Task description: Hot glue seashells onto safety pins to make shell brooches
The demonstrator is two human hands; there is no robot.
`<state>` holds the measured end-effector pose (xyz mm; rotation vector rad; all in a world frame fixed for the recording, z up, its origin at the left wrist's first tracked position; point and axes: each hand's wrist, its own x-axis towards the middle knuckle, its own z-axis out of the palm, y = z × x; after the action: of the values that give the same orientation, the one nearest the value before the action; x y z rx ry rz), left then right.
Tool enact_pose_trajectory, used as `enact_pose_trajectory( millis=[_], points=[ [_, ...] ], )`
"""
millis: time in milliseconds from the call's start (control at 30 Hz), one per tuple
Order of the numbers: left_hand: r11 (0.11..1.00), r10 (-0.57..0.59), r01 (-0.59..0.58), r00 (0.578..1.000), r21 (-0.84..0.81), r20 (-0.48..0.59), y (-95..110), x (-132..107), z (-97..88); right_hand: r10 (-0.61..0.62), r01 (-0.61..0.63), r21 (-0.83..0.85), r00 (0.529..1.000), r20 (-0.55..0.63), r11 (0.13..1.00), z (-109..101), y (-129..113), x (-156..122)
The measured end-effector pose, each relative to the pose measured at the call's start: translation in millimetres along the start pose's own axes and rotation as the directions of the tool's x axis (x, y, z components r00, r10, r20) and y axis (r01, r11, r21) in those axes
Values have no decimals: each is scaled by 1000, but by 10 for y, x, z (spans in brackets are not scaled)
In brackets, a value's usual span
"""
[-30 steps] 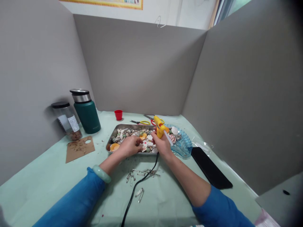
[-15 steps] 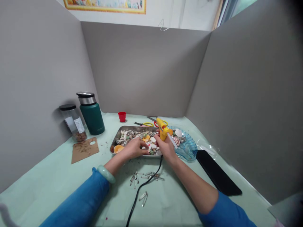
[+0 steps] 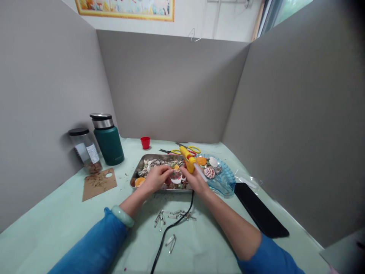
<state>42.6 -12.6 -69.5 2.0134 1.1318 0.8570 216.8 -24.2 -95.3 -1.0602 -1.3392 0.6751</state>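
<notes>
A yellow hot glue gun (image 3: 188, 160) with a white glue stick in its back is in my right hand (image 3: 196, 179), held over the right part of a metal tray (image 3: 139, 166). My left hand (image 3: 156, 178) is closed in a pinch above the tray's middle. Between the fingertips of both hands is a small reddish piece that looks like a shell (image 3: 176, 174). The tray is full of small shells and pebbles (image 3: 154, 163), with an orange shell (image 3: 139, 182) at its left. The glue gun's nozzle is hard to make out.
Right of the tray is a blue scalloped plate (image 3: 225, 182) with several shells. Safety pins (image 3: 171, 241) and a black cord (image 3: 168, 230) lie in front. Behind are scissors (image 3: 171, 151) and a red cup (image 3: 145, 143). A green bottle (image 3: 108, 142), jar (image 3: 85, 150) and cardboard (image 3: 99, 184) stand or lie left.
My left hand has lifted from the tray's contents, with a reddish shell-like piece now at its fingertips. My right hand has shifted slightly left with the glue gun, bringing both hands together.
</notes>
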Motion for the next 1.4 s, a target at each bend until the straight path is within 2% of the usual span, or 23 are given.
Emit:
enact_pose_trajectory(
  millis=[200,433,600,733,833,1133,1400],
  points=[
    [975,-61,68,997,-211,40,25,4,-10,-40,40,7,994,101,999,7,-110,-40],
    [937,-103,101,995,-335,12,-1,27,4,-56,48,55,988,146,997,11,-167,-52],
    [902,-129,128,991,-412,27,50,14,3,-42,33,84,992,116,996,9,-194,-53],
    [861,-121,139,990,-490,67,66,7,-1,12,-19,130,998,59,991,15,-164,-33],
    [820,-134,143,989,-555,57,36,9,-11,60,-69,173,997,58,982,20,-157,-22],
    [769,-160,174,984,-615,78,1,16,-4,152,-162,225,987,60,961,17,-226,-27],
    [737,-164,163,985,-655,61,-8,20,2,148,-169,253,984,100,953,-3,-265,-35]
  ],
)
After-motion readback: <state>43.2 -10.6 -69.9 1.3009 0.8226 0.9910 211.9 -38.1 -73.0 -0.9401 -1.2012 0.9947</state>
